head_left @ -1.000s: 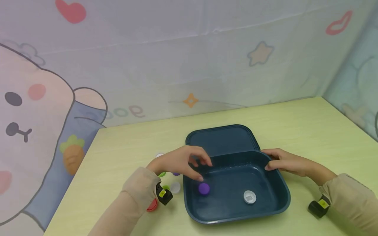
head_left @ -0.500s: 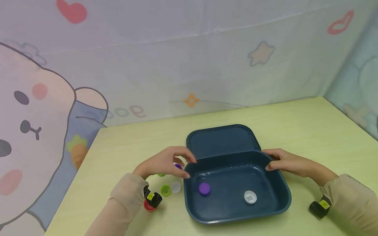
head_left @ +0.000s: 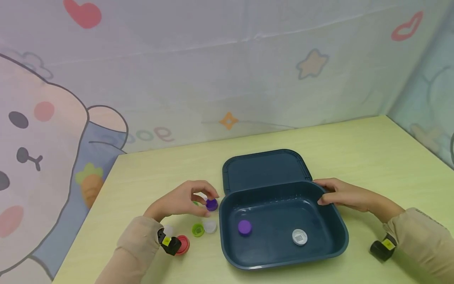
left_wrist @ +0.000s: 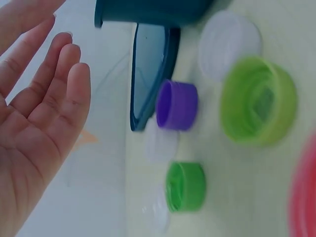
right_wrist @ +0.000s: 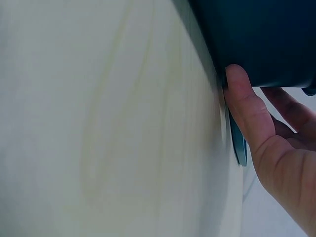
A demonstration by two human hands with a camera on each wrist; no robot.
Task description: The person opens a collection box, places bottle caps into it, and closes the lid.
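My left hand (head_left: pixel 181 200) is over the table left of the dark blue box (head_left: pixel 271 246), fingers loosely bent around the space beside an upturned purple bottle cap (head_left: pixel 212 205). In the left wrist view a gap shows between the fingers and that purple cap (left_wrist: pixel 186 106), and nothing is in the hand. My right hand (head_left: pixel 349 196) holds the box at its back right corner, with its thumb at the rim. In the right wrist view fingers (right_wrist: pixel 242 86) lie against the box's outer wall. Inside the box are another purple cap (head_left: pixel 244 227) and a white cap (head_left: pixel 300 237).
Left of the box lie a light green cap (head_left: pixel 198 230), a white cap (head_left: pixel 210 226), a red cap (head_left: pixel 183 245) and a whitish cap (head_left: pixel 168 230). A green cap (left_wrist: pixel 190 186) sits by the purple one. The dark blue lid (head_left: pixel 266 169) lies behind the box.
My left hand has moved left from above the box to beside the purple cap on the table, uncovering several caps. The right hand and the box stay put.
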